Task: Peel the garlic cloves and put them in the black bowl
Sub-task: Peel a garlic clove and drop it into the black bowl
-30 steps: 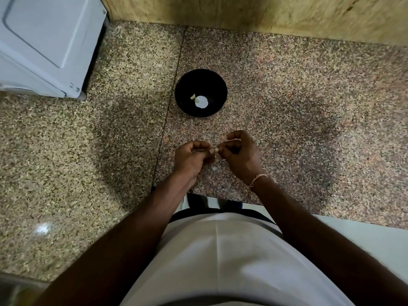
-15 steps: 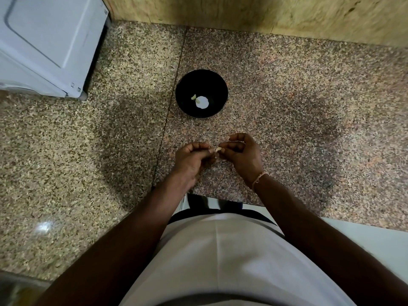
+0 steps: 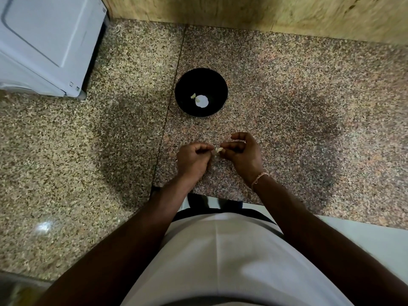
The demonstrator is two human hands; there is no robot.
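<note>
Peeling a garlic clove over the speckled stone counter, near side of the black bowl

Both hands worked just above the counter: the right hand pinched the small pale garlic clove at its fingertips, while the left hand, fingers curled, pinched at something too small to make out, probably skin. To do it well, the clove likely wanted a firm hold at one end while the skin was drawn off in strips, with no flakes carried to the black bowl, which stood farther off and held one small peeled clove beside a white patch. Compared with half a second earlier, the hands had parted slightly, leaving the clove with the right hand; the bowl's contents were unchanged.
</note>
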